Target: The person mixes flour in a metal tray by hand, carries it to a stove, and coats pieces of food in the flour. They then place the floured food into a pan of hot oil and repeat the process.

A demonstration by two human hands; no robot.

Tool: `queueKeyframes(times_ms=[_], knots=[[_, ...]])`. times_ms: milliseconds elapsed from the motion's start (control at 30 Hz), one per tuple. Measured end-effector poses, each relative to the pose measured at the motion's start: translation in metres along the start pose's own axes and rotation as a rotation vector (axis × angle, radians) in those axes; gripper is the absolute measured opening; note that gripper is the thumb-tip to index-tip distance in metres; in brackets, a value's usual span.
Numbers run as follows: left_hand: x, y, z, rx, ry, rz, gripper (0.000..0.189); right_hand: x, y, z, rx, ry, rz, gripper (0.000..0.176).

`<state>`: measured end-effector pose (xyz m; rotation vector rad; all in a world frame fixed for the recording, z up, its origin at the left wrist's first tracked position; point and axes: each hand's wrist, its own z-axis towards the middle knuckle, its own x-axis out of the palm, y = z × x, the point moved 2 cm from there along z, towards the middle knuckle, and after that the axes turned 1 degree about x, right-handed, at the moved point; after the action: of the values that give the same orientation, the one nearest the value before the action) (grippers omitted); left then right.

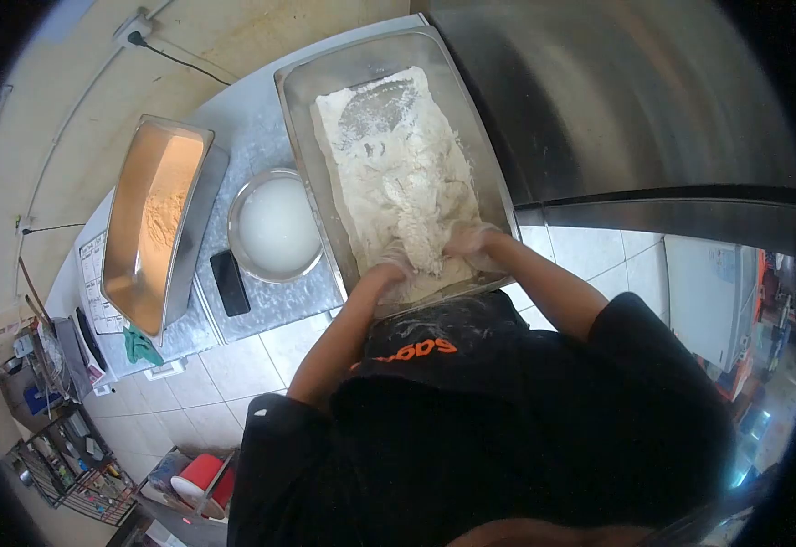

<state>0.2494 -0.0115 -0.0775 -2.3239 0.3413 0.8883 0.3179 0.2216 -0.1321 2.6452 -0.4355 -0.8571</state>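
Reaching into white powder [398, 187], left hand [395, 259] and right hand [476, 239] have buried fingers, grip impossible to tell; bowl [277, 225] left of both.

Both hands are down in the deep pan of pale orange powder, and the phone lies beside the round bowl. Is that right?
Not quite. The head view shows the left hand and right hand in the white powder of the wide tray, not in the deep pan. The phone does lie beside the round bowl.
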Motion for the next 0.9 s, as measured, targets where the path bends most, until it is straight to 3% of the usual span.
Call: queueKeyframes(times_ms=[67,133,167,267,300,333,367,433,467,500,533,567,600,633,667,733,767,833,900], knots=[[-0.066,-0.025,-0.038,0.105,0.231,0.249,0.044,-0.061,0.052,-0.054,0.098,0.083,0.003,0.07],[-0.051,-0.023,-0.038,0.105,0.343,0.401,0.048,-0.068,0.074,-0.082,0.198,0.176,0.009,0.069],[-0.04,-0.02,-0.036,0.104,0.447,0.56,0.054,-0.054,0.074,-0.08,0.193,0.095,0.029,0.064],[0.137,0.075,0.062,-0.063,0.161,0.234,0.045,-0.013,0.064,-0.057,0.162,-0.164,0.081,0.051],[0.117,0.072,0.053,-0.067,0.121,0.097,0.043,0.001,0.059,-0.048,0.156,-0.246,0.107,0.047],[0.083,0.059,0.035,-0.059,0.121,-0.079,0.041,0.005,0.047,-0.028,0.143,-0.119,0.28,0.038],[0.062,0.05,0.023,-0.061,0.113,-0.261,0.04,-0.005,0.04,-0.03,0.142,-0.128,0.281,0.038],[0.024,0.043,0.002,-0.069,0.119,-0.611,0.038,-0.03,0.037,-0.052,-0.36,-0.118,-0.151,0.029],[0.009,0.044,-0.008,-0.059,0.127,-0.704,0.038,-0.039,0.045,-0.063,-0.36,-0.112,-0.146,0.029],[0.015,0.047,-0.012,-0.065,0.135,-0.707,0.038,-0.047,0.054,-0.074,-0.124,-0.151,-0.127,0.028],[0.023,0.051,-0.016,0.095,-0.057,-0.376,0.039,-0.049,0.057,-0.081,0.112,-0.19,-0.108,0.026],[0.032,0.056,-0.015,0.255,-0.251,-0.038,0.046,-0.036,0.056,-0.079,0.112,-0.193,-0.108,0.026],[0.058,0.055,-0.002,0.257,-0.256,-0.035,0.046,-0.012,0.053,-0.07,0.009,-0.123,-0.31,0.028],[0.1,0.048,0.021,0.163,-0.062,0.133,0.044,0.005,0.049,-0.059,-0.094,-0.051,-0.513,0.031],[0.134,0.053,0.04,0.065,0.133,0.297,0.042,0.01,0.049,-0.046,-0.093,-0.052,-0.516,0.031],[0.162,0.105,0.064,0.108,0.12,0.171,0.038,0.02,0.061,-0.03,-0.305,-0.097,-0.381,0.036],[0.161,0.124,0.071,0.148,0.101,0.05,0.039,0.007,0.068,-0.037,-0.305,-0.1,-0.378,0.036],[-0.066,-0.005,-0.05,0.215,0.083,-0.098,0.034,-0.04,0.073,-0.056,-0.089,-0.173,0.568,0.047],[-0.037,0.044,-0.019,0.268,-0.177,-0.049,0.048,-0.025,0.01,-0.017,-0.368,-0.563,-0.361,0.06]])
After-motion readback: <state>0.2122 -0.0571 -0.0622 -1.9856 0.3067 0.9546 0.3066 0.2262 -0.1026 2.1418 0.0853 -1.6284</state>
